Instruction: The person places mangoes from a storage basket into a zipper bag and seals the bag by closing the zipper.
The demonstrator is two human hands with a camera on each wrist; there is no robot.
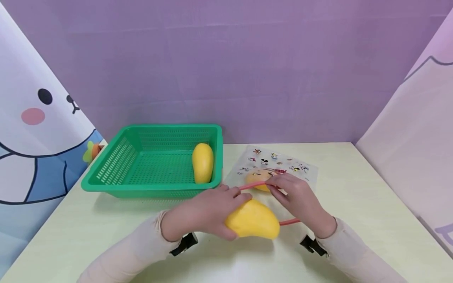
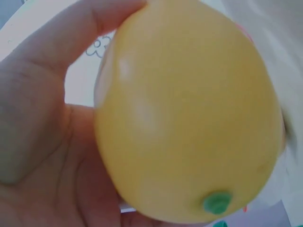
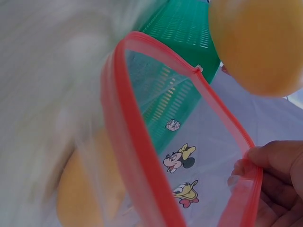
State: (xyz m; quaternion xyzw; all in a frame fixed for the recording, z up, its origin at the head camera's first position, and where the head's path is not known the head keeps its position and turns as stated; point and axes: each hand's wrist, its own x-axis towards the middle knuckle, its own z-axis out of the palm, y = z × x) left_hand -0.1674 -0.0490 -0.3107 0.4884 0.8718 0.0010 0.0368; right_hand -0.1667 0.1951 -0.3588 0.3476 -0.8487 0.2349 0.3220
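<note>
My left hand (image 1: 212, 210) grips a yellow toy mango (image 1: 253, 220), whose green stem nub shows in the left wrist view. Between the thumb and fingers of my right hand (image 1: 299, 198) is pinched the red-edged rim of a clear zip bag (image 3: 137, 142) printed with cartoon figures. The bag's mouth gapes, as the right wrist view shows. Inside the bag lies another yellow mango (image 1: 256, 179), seen through the plastic. The held mango is at the near side of the bag's mouth, outside it. Left fingertips are close to the red rim; whether they touch it I cannot tell.
A green plastic basket (image 1: 152, 190) stands at the left rear of the pale table (image 1: 354, 188), with one yellow mango (image 1: 203, 163) at its right end. A purple cloth (image 1: 226, 70) hangs behind the table, and printed cloths flank both sides.
</note>
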